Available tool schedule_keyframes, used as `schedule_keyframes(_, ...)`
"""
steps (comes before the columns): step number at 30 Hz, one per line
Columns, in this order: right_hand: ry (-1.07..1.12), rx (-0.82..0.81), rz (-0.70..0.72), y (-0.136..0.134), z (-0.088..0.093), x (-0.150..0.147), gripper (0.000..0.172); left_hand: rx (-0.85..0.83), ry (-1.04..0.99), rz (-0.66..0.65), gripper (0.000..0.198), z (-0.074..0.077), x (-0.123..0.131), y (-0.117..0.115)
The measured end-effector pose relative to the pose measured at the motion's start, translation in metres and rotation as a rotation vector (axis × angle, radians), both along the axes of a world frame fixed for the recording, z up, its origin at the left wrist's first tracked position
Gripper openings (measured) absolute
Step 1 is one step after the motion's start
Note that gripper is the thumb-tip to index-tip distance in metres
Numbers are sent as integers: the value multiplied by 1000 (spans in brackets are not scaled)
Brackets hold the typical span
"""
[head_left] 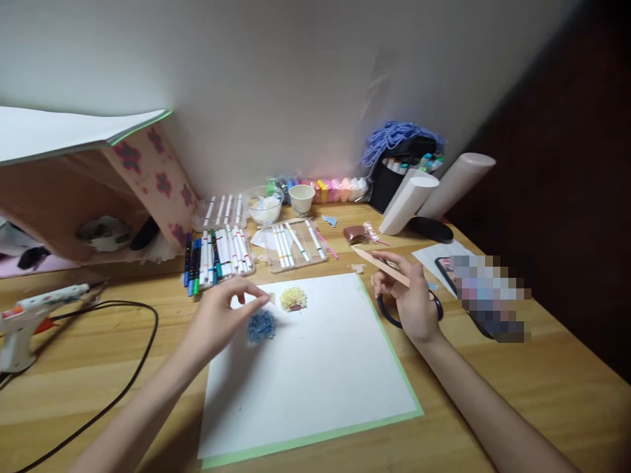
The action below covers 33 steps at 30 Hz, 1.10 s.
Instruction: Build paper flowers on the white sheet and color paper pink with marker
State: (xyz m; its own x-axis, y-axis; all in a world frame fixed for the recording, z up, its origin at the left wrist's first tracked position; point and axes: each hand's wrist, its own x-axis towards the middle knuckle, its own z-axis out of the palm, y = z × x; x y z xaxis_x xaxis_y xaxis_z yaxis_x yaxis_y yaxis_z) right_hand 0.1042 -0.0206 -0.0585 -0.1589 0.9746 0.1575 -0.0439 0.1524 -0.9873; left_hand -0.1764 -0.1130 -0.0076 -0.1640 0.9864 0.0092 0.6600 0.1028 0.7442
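Note:
My left hand (234,309) is closed in a pinch over the upper left of a white sheet with green edges (315,387). A small pale bit shows at its fingertips, too small to name. Just below those fingertips lies a round blue crumbly clump (261,326). To their right sits a pale yellow clump (294,299) with a brown patch at its lower edge. My right hand (414,302), above the table beside the sheet, grips a flat pointed wooden stick (382,265), its tip toward the upper left. Black handle-like loops (389,318) show partly beneath this hand.
Marker pens (231,253) in trays, a glass bowl (265,207) and a paper cup (302,199) stand behind the sheet. A brown packet (357,235) lies right of them. A glue gun (22,328) with its cable is left; a blurred-out phone-like object (486,299) lies right.

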Motion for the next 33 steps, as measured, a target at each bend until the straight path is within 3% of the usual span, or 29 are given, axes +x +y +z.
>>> schedule_keyframes(4, -31, -10, 75, -28, 1, -29, 23, -107, -46, -104, 13, -25, 7, -11)
schedule_keyframes(7, 32, -37, 92, -44, -4, -43, 28, -85, 19, -130, 7, -35, 23, -5)
schedule_keyframes(12, 46, -51, 68, -51, -15, -47, 41, -61, 157, -128, 7, -36, 36, 3)
schedule_keyframes(17, 17, -118, 164, -52, -24, -48, 46, -53, 221, -120, 9, -37, 39, 4)
schedule_keyframes(33, -105, -115, 277, -56, -32, -50, 38, -35, 391, -101, 13, -39, 42, 4)
